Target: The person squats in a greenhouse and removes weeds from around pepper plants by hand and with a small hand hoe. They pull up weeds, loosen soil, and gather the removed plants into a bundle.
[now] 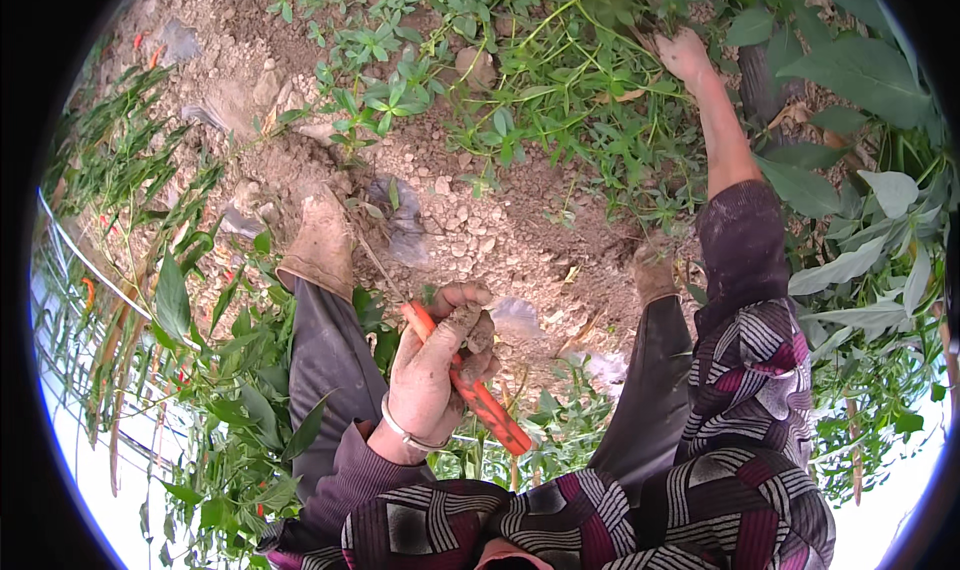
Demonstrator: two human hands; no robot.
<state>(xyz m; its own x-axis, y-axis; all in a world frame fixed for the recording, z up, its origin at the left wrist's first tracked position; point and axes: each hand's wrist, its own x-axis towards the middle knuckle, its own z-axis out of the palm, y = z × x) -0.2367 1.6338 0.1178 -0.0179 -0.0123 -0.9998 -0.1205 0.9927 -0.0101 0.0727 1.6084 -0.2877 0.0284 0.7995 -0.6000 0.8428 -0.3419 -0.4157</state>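
My left hand (431,371) is closed around the orange handle (491,408) of a hand tool, low between my legs. From the handle's upper end a thin metal shank (379,266) runs up toward the soil beside my boot; its far end is hard to make out. Dirt coats the fingers, and a bracelet circles the wrist. On the far right, my right arm stretches forward, and my right hand (684,56) is down among green weeds (585,67). Leaves and stems hide its fingertips, so its grip is unclear.
Dry, stony soil (465,225) lies before me, with scraps of plastic film (405,221) in it. Pepper plants (255,412) with red fruit crowd the left. Broad-leaved plants (855,82) press in on the right. My muddy boots (322,243) stand apart; a stone (476,67) sits near the weeds.
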